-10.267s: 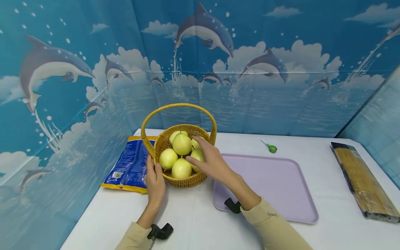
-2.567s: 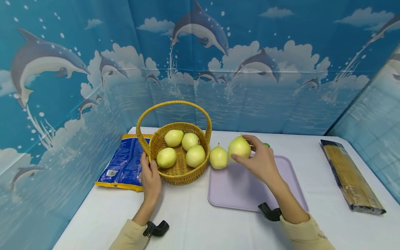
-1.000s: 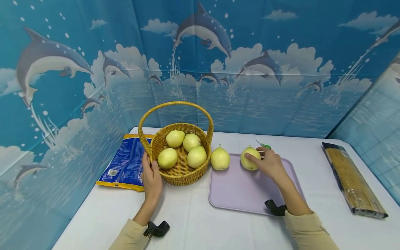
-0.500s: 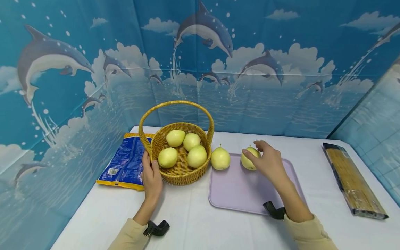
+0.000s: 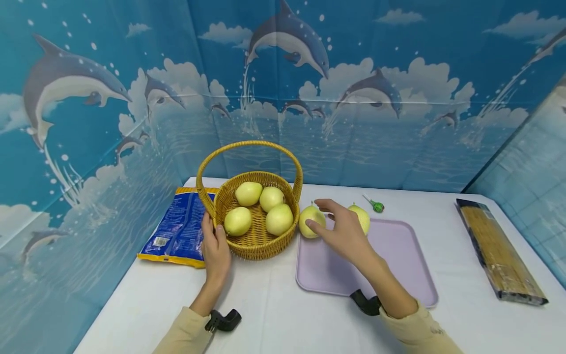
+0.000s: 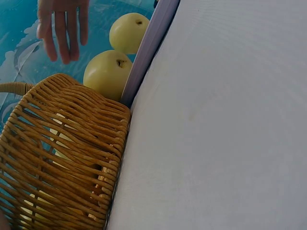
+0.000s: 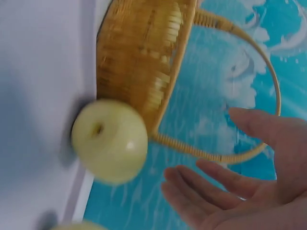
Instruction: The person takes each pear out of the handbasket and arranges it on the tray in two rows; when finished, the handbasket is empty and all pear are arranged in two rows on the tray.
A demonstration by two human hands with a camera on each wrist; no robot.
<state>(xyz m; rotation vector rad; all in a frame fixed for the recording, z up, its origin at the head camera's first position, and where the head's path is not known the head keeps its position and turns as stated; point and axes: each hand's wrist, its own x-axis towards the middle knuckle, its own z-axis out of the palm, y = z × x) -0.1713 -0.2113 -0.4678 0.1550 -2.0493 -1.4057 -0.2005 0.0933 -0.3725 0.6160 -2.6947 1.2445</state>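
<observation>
A woven basket (image 5: 258,250) with a tall handle holds several yellow-green pears (image 5: 249,194). My left hand (image 5: 216,253) rests against its left outer wall, fingers extended upward. Two more pears are at the back of the purple tray (image 5: 398,255). The left pear (image 5: 311,222) stands beside the basket; the right pear (image 5: 363,219) is partly hidden behind my right hand (image 5: 347,233). That hand hovers above the tray near the left pear, thumb and fingers spread and holding nothing. In the right wrist view, a gap shows between the fingers and the pear (image 7: 112,141).
A blue and yellow bag (image 5: 177,231) lies left of the basket, partly behind it. Behind the tray is a green lollipop (image 5: 377,206). A long flat brown package (image 5: 501,250) lies at the table's right. A dolphin-print curtain (image 5: 283,123) closes off the back.
Two pears have gone from the basket to the tray. My right hand has let go of the second one and moved left, uncovering the lollipop. The left hand stays at the basket.
</observation>
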